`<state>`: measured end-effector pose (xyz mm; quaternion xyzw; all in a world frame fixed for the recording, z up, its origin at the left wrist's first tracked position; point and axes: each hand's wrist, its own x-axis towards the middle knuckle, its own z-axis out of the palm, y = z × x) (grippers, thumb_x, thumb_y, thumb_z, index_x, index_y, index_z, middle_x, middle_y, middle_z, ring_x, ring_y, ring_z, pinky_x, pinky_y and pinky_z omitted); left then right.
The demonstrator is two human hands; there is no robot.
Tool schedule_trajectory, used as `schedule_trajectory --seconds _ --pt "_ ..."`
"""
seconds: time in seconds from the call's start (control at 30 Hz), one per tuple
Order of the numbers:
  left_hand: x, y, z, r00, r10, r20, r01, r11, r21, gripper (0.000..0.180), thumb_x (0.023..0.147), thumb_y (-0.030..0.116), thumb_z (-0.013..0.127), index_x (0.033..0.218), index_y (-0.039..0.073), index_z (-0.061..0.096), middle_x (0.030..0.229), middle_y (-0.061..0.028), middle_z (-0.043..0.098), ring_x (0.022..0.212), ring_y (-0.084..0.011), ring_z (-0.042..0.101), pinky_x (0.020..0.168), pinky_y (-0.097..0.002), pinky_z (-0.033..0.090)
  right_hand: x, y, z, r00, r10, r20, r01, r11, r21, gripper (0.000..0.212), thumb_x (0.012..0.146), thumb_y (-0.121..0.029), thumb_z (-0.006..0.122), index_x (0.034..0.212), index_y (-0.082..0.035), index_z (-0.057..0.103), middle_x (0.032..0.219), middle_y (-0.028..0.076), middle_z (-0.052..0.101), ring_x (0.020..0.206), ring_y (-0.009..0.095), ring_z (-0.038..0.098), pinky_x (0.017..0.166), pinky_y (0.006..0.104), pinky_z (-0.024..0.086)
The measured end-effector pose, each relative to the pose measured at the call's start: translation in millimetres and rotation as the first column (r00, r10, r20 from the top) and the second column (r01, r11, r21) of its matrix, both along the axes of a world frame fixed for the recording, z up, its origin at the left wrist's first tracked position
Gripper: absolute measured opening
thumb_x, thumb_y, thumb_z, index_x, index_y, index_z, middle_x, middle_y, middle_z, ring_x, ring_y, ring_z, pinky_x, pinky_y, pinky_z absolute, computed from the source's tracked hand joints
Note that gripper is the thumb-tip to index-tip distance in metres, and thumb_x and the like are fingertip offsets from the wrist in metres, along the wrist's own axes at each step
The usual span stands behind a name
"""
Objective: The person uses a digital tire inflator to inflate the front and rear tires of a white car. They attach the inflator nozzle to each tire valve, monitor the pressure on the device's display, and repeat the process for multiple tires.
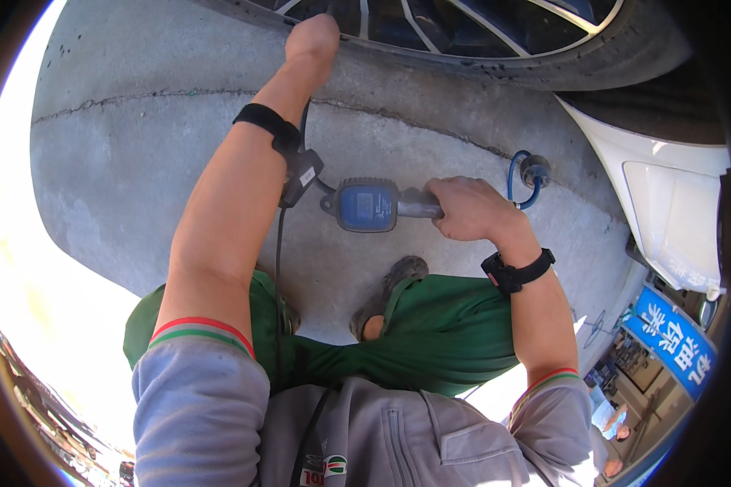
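Right hand [463, 209] clamped on handle of blue tyre inflator gauge [367, 205], held above concrete floor [138, 162]. Left hand [313, 40] fisted at wheel rim [463, 24]; grip contents not discernible. Blue coiled hose [518, 174] just beside right hand.
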<state>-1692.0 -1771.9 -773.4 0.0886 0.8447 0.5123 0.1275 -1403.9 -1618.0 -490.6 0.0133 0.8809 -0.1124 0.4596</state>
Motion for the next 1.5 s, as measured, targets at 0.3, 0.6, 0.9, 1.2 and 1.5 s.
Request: schedule_trajectory --seconds 0.3,0.6,0.9,1.2,1.5 --pt "-10.0 -7.6 -16.0 0.993 -0.031 0.115 0.017 0.993 0.114 0.031 0.101 0.033 0.051 0.081 0.01 0.054 0.067 -0.0047 0.051 0.051 -0.0203 0.044 0.05 -0.0384 0.034 3.2 4.8 -1.3 1.0 -0.01 -0.007 0.01 1.0 0.001 0.026 0.08 -0.013 0.064 0.103 -0.002 0.065 0.1 0.022 0.072 0.101 0.043 0.067 0.085 0.0513 0.052" --pt "23.5 -17.7 75.4 0.898 0.08 0.432 -0.121 0.99 0.067 0.036 0.1 0.039 0.057 0.076 0.013 0.053 0.062 0.0013 0.047 0.05 -0.0166 0.042 0.047 -0.0372 0.03 5.6 9.2 -5.5 0.999 0.042 0.013 -0.042 0.999 0.007 0.027 0.082 -0.02 0.066 0.103 -0.003 0.067 0.097 0.02 0.072 0.097 0.041 0.068 0.084 0.0505 0.053" --pt "77.6 -68.7 95.6 0.994 -0.097 -0.04 0.03 0.629 -0.777 0.033 0.093 0.024 0.057 0.113 0.0 0.068 0.124 -0.0293 0.067 0.125 -0.042 0.061 0.11 -0.047 0.046 10.2 4.1 4.0 0.988 0.102 0.113 -0.105 0.994 0.021 0.026 0.08 -0.02 0.067 0.1 -0.004 0.073 0.098 0.019 0.074 0.097 0.04 0.07 0.083 0.0484 0.055" --pt "34.6 -21.3 113.3 0.863 0.182 0.471 -0.305 0.932 0.198 0.021 0.103 0.012 0.057 0.112 -0.007 0.061 0.091 -0.016 0.072 0.077 -0.0252 0.072 0.068 -0.0366 0.061 23.1 7.4 12.6 0.996 0.061 0.063 -0.063 0.997 0.036 0.026 0.079 -0.019 0.066 0.099 -0.005 0.074 0.099 0.018 0.075 0.099 0.038 0.071 0.085 0.0475 0.056" --pt "35.7 2.4 117.1 0.729 0.296 0.617 -0.612 0.687 0.393 0.021 0.103 0.015 0.065 0.105 -0.006 0.064 0.085 -0.0115 0.069 0.064 -0.0192 0.065 0.056 -0.0321 0.055 30.8 8.9 22.8 1.0 0.014 0.027 -0.015 0.999 0.028 0.024 0.075 -0.014 0.067 0.093 -0.002 0.077 0.098 0.021 0.076 0.096 0.038 0.073 0.083 0.0456 0.057"
